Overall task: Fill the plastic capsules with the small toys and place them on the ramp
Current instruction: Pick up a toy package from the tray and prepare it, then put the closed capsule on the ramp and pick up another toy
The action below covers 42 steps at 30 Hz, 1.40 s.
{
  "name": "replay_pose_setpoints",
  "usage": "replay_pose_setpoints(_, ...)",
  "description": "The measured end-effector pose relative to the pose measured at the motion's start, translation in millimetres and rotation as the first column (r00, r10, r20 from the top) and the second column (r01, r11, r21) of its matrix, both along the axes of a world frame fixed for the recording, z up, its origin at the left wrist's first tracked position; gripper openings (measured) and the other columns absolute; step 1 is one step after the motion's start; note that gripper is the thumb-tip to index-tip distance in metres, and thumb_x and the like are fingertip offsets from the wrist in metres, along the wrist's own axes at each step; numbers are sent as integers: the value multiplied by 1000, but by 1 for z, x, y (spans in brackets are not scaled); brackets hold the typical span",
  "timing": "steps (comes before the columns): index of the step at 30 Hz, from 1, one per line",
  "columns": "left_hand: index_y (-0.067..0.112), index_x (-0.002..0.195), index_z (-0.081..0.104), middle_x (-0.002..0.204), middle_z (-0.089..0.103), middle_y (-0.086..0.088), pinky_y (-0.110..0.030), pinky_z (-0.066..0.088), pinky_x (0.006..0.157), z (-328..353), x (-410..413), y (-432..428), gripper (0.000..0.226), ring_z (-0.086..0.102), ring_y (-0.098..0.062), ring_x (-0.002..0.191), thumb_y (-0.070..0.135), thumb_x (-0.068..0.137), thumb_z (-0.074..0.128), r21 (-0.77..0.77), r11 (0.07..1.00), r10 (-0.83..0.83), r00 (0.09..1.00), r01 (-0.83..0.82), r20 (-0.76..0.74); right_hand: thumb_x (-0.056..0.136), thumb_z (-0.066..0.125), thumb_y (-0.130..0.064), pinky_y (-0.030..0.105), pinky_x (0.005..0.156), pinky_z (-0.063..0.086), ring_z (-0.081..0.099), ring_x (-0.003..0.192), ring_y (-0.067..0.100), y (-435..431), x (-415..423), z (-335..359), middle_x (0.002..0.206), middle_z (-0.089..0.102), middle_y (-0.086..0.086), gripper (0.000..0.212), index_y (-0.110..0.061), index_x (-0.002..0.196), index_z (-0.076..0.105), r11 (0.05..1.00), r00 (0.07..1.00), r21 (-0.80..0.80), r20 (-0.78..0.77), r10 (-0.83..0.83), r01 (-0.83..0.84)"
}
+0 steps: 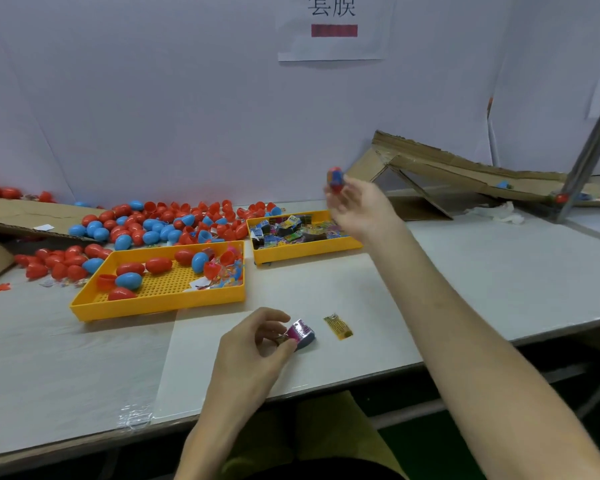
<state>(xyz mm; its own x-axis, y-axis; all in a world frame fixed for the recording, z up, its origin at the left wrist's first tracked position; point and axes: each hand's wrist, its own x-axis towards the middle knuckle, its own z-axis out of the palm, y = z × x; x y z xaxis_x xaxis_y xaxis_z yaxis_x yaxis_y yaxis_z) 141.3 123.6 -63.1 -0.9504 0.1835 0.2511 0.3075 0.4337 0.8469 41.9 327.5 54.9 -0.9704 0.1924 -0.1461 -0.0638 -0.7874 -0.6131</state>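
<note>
My right hand (355,207) is raised above the table and holds a closed red-and-blue capsule (335,179) at its fingertips, just left of the cardboard ramp (465,168). My left hand (257,344) rests near the table's front and pinches a small purple toy packet (303,333). A yellow packet (338,326) lies flat just to the right of it. One yellow tray (153,303) holds red and blue capsule halves and small toys. A second yellow tray (309,249) holds packaged toys.
A heap of red and blue capsules (160,223) lies behind the trays. A cardboard flap (21,216) sits at far left. Capsules (561,197) rest at the ramp's low end by a metal post (589,150). Crumpled white tissue (496,213) lies below the ramp.
</note>
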Motion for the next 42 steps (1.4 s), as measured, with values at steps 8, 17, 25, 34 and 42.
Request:
replay_pose_setpoints(8, 40, 95, 63, 92, 67, 20, -1, 44, 73, 1, 1, 1, 36, 56, 14, 93, 10, 80, 79, -83, 996, -27, 1000, 27, -8, 104, 40, -8, 31, 84, 53, 64, 102, 31, 17, -3, -40, 123, 57, 23, 25, -3, 126, 51, 987, 998, 164, 62, -9, -1)
replay_pose_setpoints(17, 34, 104, 64, 86, 68, 12, -4, 46, 74, -2, 2, 3, 40, 59, 8, 89, 6, 79, 78, -19, 1000, 2, 1000, -3, -9, 96, 56, -5, 17, 57, 45, 58, 58, 3, -45, 82, -90, 74, 71, -2, 21, -16, 90, 73, 337, 989, 936, -131, 65, 102)
replay_pose_setpoints(25, 29, 115, 60, 84, 70, 8, -8, 48, 72, -4, 2, 3, 49, 65, 1, 82, 8, 77, 81, 97, 994, 54, 998, -51, -37, 87, 70, -15, 7, 69, 43, 57, 86, -3, -72, 108, -126, 91, 62, -20, 24, -38, 91, 66, 73, 958, 955, -283, -54, 286)
replay_pose_setpoints(34, 31, 108, 63, 85, 70, 11, -8, 50, 73, -6, 1, 3, 44, 65, 3, 84, 4, 77, 81, 42, 997, 70, 995, -67, -72, 85, 75, -17, 9, 64, 46, 59, 78, -1, -65, 106, -126, 78, 64, -10, 19, -32, 93, 67, 109, 977, 972, -199, -76, 207)
replay_pose_setpoints(42, 39, 106, 59, 94, 67, 13, -4, 47, 72, -3, 1, 2, 42, 62, 3, 87, 10, 81, 76, -45, 997, 65, 998, -65, -12, 90, 67, -12, 7, 61, 46, 63, 72, 0, -60, 65, -85, 80, 68, -14, 12, -24, 89, 71, 138, 946, 936, -320, -57, 325)
